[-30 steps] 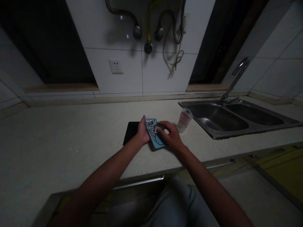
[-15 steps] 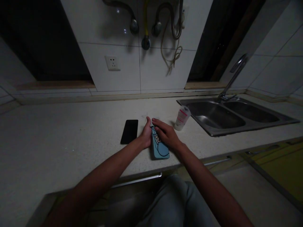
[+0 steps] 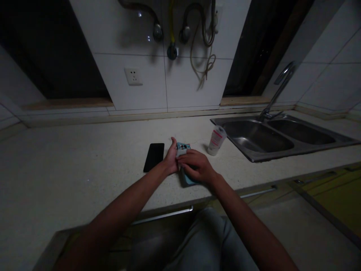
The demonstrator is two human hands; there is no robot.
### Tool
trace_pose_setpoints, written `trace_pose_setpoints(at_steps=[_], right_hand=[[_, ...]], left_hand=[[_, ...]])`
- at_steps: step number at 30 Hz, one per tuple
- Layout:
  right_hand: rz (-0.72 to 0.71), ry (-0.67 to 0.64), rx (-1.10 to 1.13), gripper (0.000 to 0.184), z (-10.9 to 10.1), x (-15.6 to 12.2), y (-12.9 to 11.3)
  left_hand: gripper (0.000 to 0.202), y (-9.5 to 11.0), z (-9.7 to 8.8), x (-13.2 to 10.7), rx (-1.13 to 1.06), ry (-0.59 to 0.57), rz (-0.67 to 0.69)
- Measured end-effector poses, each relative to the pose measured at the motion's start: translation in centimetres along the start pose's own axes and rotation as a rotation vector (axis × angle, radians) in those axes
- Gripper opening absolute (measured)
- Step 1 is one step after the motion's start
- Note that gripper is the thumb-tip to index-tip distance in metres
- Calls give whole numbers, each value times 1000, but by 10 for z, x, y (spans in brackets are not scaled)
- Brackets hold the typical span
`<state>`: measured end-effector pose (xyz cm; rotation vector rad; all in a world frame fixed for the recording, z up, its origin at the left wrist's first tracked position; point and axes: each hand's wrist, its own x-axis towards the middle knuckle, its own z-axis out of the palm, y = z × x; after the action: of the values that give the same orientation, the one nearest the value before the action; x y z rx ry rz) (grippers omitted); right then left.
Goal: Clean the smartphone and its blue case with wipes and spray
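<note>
A phone in a light-blue cartoon case [image 3: 188, 181] lies back side up on the counter, its middle covered by my right hand. Dark round spots show at its far end. My left hand [image 3: 170, 160] is against the case's left edge, thumb pointing up and away; its other fingers are mostly hidden. My right hand [image 3: 196, 165] lies across the case with fingers bent, pressing a small white tissue or cloth [image 3: 181, 152] onto it. Just left of my left hand, a black phone [image 3: 154, 157] lies flat on the counter.
A clear plastic cup [image 3: 217, 140] with pink print stands right of my hands. Beyond it is a double steel sink [image 3: 251, 160] with a faucet [image 3: 282, 88]. The counter's front edge [image 3: 158, 209] runs close to my body, and a tiled wall rises behind.
My right hand has moved slightly toward me over the case and its fingers have bent. The white tissue and the case's far end now show more, the cartoon less. My left hand stays nearly in place.
</note>
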<state>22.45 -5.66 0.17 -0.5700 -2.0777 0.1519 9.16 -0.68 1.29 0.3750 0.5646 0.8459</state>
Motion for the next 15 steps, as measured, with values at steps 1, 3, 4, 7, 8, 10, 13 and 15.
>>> trace_pose_setpoints(at_steps=[1, 3, 4, 7, 8, 10, 13, 15], right_hand=[[-13, -10, 0, 21, 0, -1, -3], [-29, -5, -2, 19, -1, -2, -9], [-35, 5, -2, 18, -2, -3, -12], [-50, 17, 7, 16, -3, -6, -18], [-57, 8, 14, 16, -3, -7, -19], [-62, -31, 24, 16, -3, -10, -22], [-38, -101, 34, 16, -3, -15, -25], [-13, -135, 50, 16, -5, -19, -28]], left_hand=[[71, 0, -1, 1, 10, 9, 7], [69, 0, -3, 2, 34, 24, 20], [68, 0, -3, 2, 48, 29, 21], [70, -1, -4, 3, 80, 31, 11], [70, -1, -5, 3, 84, 27, 11], [70, 0, -6, 4, 79, 22, 24], [68, 2, -8, 5, 47, 5, 31], [66, 4, -11, 6, 31, -24, 6]])
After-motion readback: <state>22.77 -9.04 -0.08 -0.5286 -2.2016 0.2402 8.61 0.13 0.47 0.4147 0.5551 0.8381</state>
